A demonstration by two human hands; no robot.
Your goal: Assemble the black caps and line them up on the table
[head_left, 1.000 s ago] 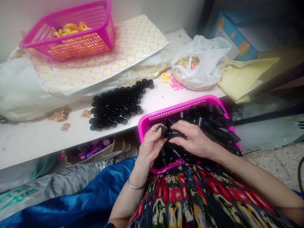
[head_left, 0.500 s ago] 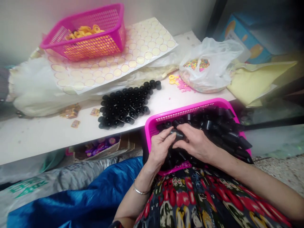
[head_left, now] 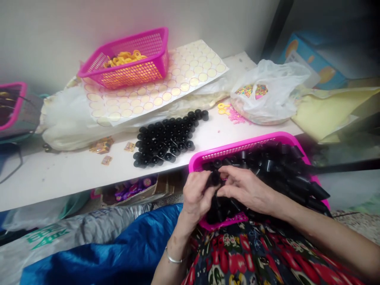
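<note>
Both my hands meet over the near left corner of a pink basket [head_left: 237, 145] on my lap, filled with several black plastic tubes [head_left: 285, 166]. My left hand [head_left: 197, 196] curls its fingers round a small black piece [head_left: 214, 179]. My right hand [head_left: 246, 188] pinches the same black piece from the right, thumb and fingers pressed together. A cluster of black caps [head_left: 166, 138] stands upright on the white table [head_left: 59, 174] just left of the basket.
A second pink basket [head_left: 130, 63] with yellow rings rests on a sheet of round stickers [head_left: 166, 85] at the back. A plastic bag of coloured beads [head_left: 264, 91] lies right of it. Small wrappers [head_left: 102, 146], a blue bag [head_left: 113, 253] and another pink basket [head_left: 12, 103] are left.
The view has shifted so everything sits further right and lower. My hands stayed together on the black piece, fingers closing more tightly round it.
</note>
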